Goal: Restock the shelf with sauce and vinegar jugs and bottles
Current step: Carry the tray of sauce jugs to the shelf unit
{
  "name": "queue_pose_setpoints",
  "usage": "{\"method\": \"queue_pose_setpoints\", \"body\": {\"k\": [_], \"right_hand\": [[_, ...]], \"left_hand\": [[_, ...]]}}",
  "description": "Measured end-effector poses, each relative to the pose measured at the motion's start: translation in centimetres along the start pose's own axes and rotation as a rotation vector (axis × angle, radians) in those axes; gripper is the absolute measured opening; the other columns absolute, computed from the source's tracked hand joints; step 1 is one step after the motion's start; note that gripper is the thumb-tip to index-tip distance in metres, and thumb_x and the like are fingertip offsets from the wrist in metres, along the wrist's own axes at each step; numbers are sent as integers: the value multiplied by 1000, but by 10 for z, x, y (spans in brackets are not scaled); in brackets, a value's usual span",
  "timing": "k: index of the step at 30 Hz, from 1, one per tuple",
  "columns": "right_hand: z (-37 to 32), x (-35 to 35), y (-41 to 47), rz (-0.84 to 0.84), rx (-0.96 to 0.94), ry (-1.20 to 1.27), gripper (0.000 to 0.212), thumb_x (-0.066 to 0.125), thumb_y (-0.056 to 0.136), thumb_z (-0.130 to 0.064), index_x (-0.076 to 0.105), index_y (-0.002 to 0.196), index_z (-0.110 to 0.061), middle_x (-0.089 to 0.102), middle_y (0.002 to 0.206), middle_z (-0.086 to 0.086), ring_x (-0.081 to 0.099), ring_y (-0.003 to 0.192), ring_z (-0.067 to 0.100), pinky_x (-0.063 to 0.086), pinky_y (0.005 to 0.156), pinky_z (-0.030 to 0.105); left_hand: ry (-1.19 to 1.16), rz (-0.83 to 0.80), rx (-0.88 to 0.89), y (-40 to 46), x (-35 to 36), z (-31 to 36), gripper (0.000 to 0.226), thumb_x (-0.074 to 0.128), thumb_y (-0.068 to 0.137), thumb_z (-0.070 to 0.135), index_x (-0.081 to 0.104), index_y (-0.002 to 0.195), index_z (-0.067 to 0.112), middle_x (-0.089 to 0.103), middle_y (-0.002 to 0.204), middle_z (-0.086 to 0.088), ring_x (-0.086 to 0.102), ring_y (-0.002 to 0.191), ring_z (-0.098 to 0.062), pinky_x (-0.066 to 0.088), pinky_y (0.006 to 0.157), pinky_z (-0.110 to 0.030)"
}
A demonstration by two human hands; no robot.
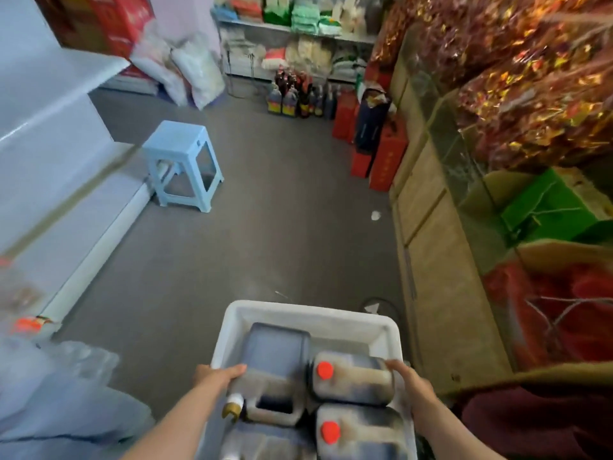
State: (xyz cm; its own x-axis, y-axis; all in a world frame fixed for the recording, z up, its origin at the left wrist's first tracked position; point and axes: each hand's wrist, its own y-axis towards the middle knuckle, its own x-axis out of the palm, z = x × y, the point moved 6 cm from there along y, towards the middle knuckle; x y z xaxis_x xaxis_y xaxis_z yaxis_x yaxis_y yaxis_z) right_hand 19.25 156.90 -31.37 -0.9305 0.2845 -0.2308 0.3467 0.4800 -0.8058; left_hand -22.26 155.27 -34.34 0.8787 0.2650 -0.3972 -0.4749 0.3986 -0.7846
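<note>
A white crate (232,322) was carried at waist height above the grey floor (265,210), loaded with dark jugs lying on their sides. The left hand (215,375) gripped the crate's left rim, fingers curled over the edge and reaching the flat-sided jug (273,366) just inside it. The right hand (406,376) gripped the crate's right rim, its fingers curled over the edge beside the first red-capped jug (353,376). Both grips were closed on the crate itself, not on any jug.

Inside the crate, the flat-sided jug lay along the left wall, its gold and white cap (234,406) pointing toward the carrier. The first red-capped jug lay against the right wall; the second red-capped jug (361,433) lay just behind it, nearer the carrier. A fourth jug (265,443) showed partly at the crate's near-left corner — detail there was blurred.

Well ahead of the crate, a group of dark bottles (298,97) stood on the floor at the foot of a far shelf (298,29). Ahead and to the left of the crate stood a light-blue stool (180,164) beside a white shelf unit (49,151). To the right of the crate ran a wooden counter (438,247) — red boxes (386,161) leaned at its far end.
</note>
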Motion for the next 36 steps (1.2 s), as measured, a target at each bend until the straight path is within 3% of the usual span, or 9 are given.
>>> {"method": "queue_pose_setpoints", "body": {"k": [3,6,14,18,22,26,29,34,36], "right_hand": [[-70,29,28,-23,-12,-16,49,82,76,-28,69,107,6,69,98,18,64,79,31,46,62,33],[-143,66,54,-40,-39,-27,49,81,74,-28,68,108,5,68,111,22,67,88,34,50,70,37],[-333,165,143,9,-101,15,41,77,85,-20,66,112,10,67,92,15,64,78,30,50,63,34],[-432,208,189,-39,-96,-55,47,73,89,-37,65,119,-1,69,111,17,67,104,36,54,93,46],[-525,256,248,-33,-151,-37,28,76,87,-28,71,102,-5,62,83,-3,58,75,13,46,71,31],[-615,302,318,-120,-94,-128,30,80,80,-41,68,86,-14,66,89,5,66,90,28,53,72,38],[-686,332,362,-131,-82,-156,29,82,77,-38,70,77,-12,66,89,9,62,79,24,49,66,35],[-806,386,419,-122,-81,-173,24,79,83,-26,67,79,-5,64,69,3,63,61,20,47,50,27],[-851,408,444,-138,-91,-168,27,72,90,-22,68,97,4,65,77,7,62,67,21,48,58,28]], "left_hand": [[-38,0,-3,27,11,62,89,93,65,19,43,132,-12,50,136,-28,52,124,-40,43,98,-43],[-54,-10,8,66,22,130,82,95,62,21,52,124,-11,58,128,-28,58,116,-40,48,94,-42],[9,-45,33,166,43,342,81,94,62,32,56,122,-8,61,125,-26,60,113,-40,47,84,-39],[37,-10,46,200,49,451,78,92,66,33,58,123,-8,61,126,-25,59,114,-39,42,80,-36],[29,1,36,254,65,541,77,92,66,30,58,123,-8,60,127,-26,59,111,-39,42,80,-38],[11,25,-5,307,92,616,82,93,65,32,55,127,-6,57,130,-26,57,113,-41,46,88,-45],[-17,59,-37,343,107,679,85,93,65,32,53,128,-9,55,132,-26,54,118,-43,46,92,-47],[-27,-7,-60,393,128,792,93,92,63,41,51,133,-4,54,133,-23,54,119,-42,43,83,-42],[-51,-33,-67,415,136,841,99,91,66,40,42,142,-1,47,143,-23,48,128,-42,43,91,-45]]}}
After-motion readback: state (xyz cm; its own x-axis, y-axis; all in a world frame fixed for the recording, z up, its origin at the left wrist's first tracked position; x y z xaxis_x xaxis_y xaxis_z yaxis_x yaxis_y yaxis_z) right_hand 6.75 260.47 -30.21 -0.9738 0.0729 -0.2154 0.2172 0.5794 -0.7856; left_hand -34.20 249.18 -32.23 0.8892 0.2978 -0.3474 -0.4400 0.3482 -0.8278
